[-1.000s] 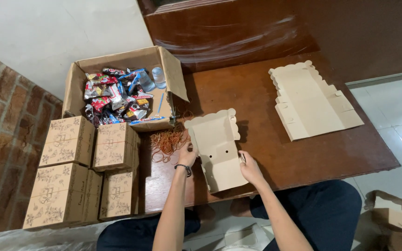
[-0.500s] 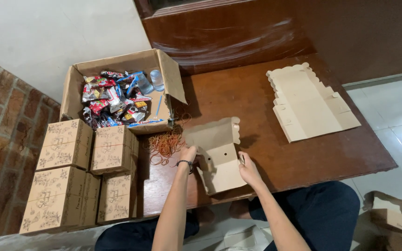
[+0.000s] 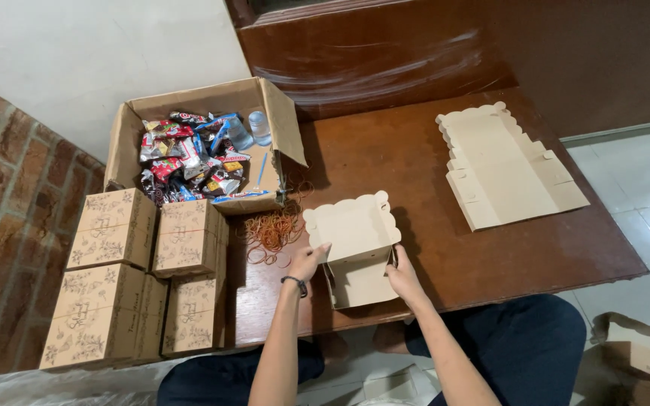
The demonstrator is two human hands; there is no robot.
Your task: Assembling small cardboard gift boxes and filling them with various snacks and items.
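Now we hold the half-folded cardboard box (image 3: 355,244) near the front edge of the brown wooden table (image 3: 415,165), our left hand (image 3: 306,261) gripping its left wall and our right hand (image 3: 400,274) clamped on its right wall. Bare wood lies open between it and the stack of flat blanks (image 3: 505,169). Beside our left hand lie orange rubber bands (image 3: 272,229), one open carton of snacks (image 3: 205,150), and four visible finished printed boxes (image 3: 137,278). Around us are white tile floor and a brick wall.

One head-worn view – looking steeply down from above the wooden table (image 3: 430,173), fairly near, facing the wall
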